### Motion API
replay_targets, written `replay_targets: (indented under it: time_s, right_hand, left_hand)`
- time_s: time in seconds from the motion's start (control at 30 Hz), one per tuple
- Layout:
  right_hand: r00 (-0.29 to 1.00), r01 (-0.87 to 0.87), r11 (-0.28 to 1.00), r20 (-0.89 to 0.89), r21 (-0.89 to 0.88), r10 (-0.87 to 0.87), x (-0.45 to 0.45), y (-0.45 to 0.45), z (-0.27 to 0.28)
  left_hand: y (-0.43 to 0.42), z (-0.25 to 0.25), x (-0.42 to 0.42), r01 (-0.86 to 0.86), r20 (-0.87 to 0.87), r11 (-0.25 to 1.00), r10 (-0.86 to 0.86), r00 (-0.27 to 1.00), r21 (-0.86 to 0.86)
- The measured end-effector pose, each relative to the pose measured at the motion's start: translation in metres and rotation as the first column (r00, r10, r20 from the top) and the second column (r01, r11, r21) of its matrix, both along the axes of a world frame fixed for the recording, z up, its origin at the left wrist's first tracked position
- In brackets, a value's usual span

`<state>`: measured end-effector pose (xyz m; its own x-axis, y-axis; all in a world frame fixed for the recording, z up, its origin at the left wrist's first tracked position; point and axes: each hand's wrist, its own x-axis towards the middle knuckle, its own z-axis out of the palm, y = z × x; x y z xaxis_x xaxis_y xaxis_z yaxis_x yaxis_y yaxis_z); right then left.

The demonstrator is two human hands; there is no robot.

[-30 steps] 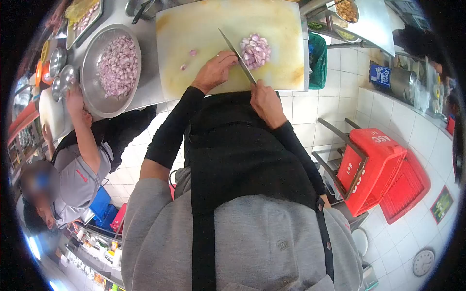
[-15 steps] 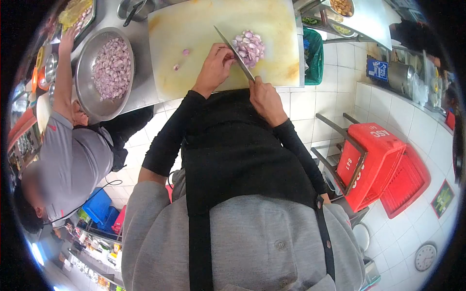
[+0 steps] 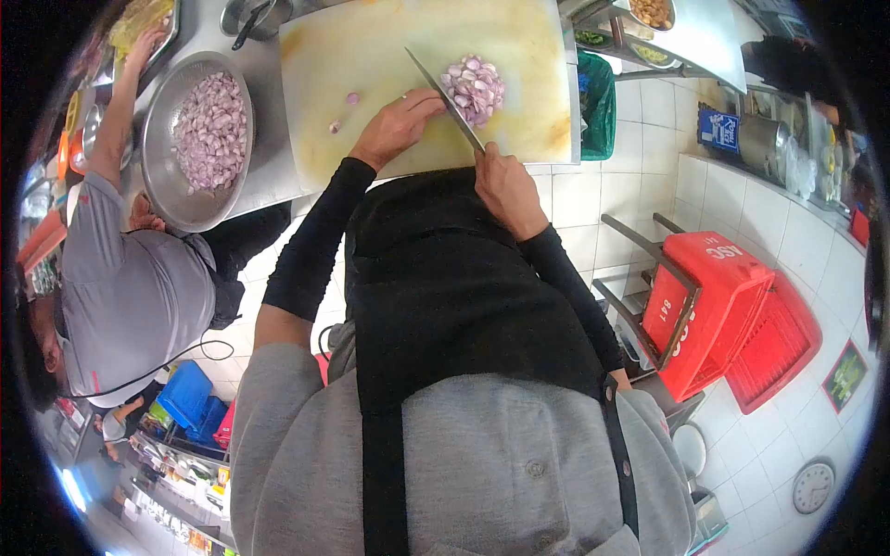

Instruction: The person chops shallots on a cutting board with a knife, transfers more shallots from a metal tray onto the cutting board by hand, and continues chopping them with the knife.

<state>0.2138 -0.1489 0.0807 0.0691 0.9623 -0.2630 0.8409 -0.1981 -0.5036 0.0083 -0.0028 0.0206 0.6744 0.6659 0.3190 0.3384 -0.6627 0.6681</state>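
Observation:
My right hand point(image 3: 507, 190) grips the handle of a long kitchen knife point(image 3: 443, 95), its blade slanting up and left over the cutting board point(image 3: 371, 56). Just left of the blade is my left hand point(image 3: 399, 128), fingers drawn together with the tips at the blade; whatever is between them is hidden. A pile of peeled, purplish shallots point(image 3: 475, 89) lies against the blade's right side. Two small shallot pieces point(image 3: 352, 97) sit apart on the board's left part.
A steel colander point(image 3: 153, 153) full of shallots stands left of the board, beside a pot point(image 3: 264, 20). A co-worker point(image 3: 139, 287) reaches toward a tray at far left. Right are a green-lined bin point(image 3: 598, 107) and red crates point(image 3: 705, 296) by a metal frame.
My left hand has shifted slightly left, and its fingers have straightened toward the blade. My right hand and the knife have barely moved. The co-worker at left has shifted position.

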Motion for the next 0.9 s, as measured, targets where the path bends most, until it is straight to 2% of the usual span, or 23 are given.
replay_targets:
  time_s: [0.2,0.33,0.53,0.67,0.9]
  right_hand:
    - [1.0,-0.024,0.998,0.005,-0.055,0.024,-0.002,0.0,0.034]
    - [0.999,-0.034,0.999,0.0,0.014,0.034,-0.004,0.001,0.005]
    - [1.0,-0.027,0.999,0.01,-0.033,0.028,-0.002,0.0,0.029]
    - [0.999,-0.035,0.999,0.001,0.035,0.035,-0.002,-0.004,-0.007]
    - [1.0,-0.025,0.999,-0.01,-0.029,0.025,-0.003,-0.003,0.027]
  left_hand:
    - [0.003,-0.008,-0.004,0.02,-0.045,0.999,-0.019,0.999,0.033]
    - [0.001,-0.012,-0.003,0.015,-0.021,0.996,-0.013,1.0,0.084]
    - [0.002,-0.012,-0.004,0.006,-0.072,0.996,0.0,0.997,0.091]
    - [0.001,-0.019,-0.006,0.021,-0.096,0.994,-0.011,0.995,0.105]
    - [0.001,-0.012,-0.003,0.006,-0.055,0.993,0.0,0.998,0.118]
